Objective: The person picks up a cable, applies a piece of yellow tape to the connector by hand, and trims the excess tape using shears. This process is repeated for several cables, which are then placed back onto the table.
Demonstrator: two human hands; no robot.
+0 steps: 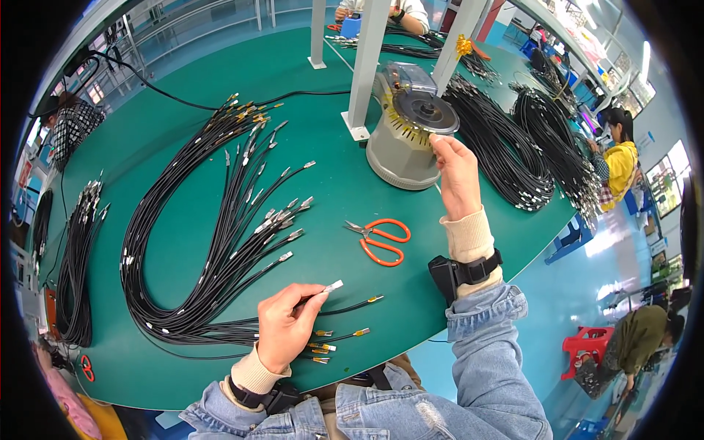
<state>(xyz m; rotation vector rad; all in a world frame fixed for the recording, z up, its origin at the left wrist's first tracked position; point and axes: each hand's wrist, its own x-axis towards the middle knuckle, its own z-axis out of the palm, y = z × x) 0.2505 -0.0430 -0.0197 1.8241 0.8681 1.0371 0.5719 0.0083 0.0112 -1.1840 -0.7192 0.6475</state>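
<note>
My left hand [288, 323] is closed near the table's front edge. Between its thumb and forefinger it pinches a cable end with a white-and-silver connector [334, 286]. My right hand [458, 172] reaches to the rim of a grey round dispenser [400, 150] with a dark disc on top and yellow strips around its edge. Its thumb and forefinger press together at that rim; what they pinch, if anything, is too small to make out. Orange-handled scissors [384, 242] lie partly spread between my hands. A U-shaped bundle of black cables [139, 227] spreads beside my left hand.
Further black cable bundles [506, 143] lie right of the dispenser, and another bundle [77, 271] at the far left. Grey metal posts [367, 73] stand on the green table [183, 88]. Another person's hands work at the far side. A red stool [587, 348] is on the floor at right.
</note>
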